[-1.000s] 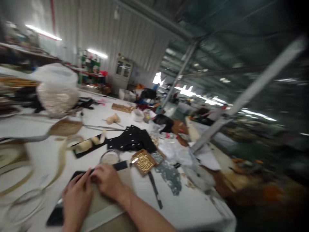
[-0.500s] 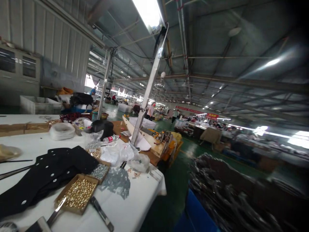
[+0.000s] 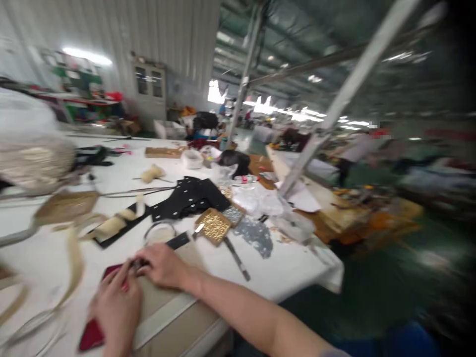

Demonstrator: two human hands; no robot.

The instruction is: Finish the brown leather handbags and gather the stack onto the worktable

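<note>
Two hands, both mine, close together, lower left of frame. Left hand [image 3: 118, 305] over the red piece [image 3: 91, 337], fingers bent and bunched; probably steadies it. Right hand [image 3: 163, 266] meets it from the other side, fingertips drawn in at a small dark thing [image 3: 139, 264]. Blur there: cannot tell whether either has a firm grip. Fingertips nearly together, I judge so the work stays in one spot.

Pose: left wrist rises from the bottom edge; right forearm slants in from lower right, knuckles up, across the beige board [image 3: 159, 300]. Board looks like a working surface; red piece at its left side, overlap hidden by my hand.

Just beyond: tape roll [image 3: 159, 232], black strip [image 3: 178, 241]. Farther, centre of frame: box of gold fittings [image 3: 213, 227], seemingly set within right-hand reach, a dark flat tool [image 3: 238, 260] beside it on the worktop [image 3: 260, 281]. Black pieces [image 3: 197, 196] behind.
</note>
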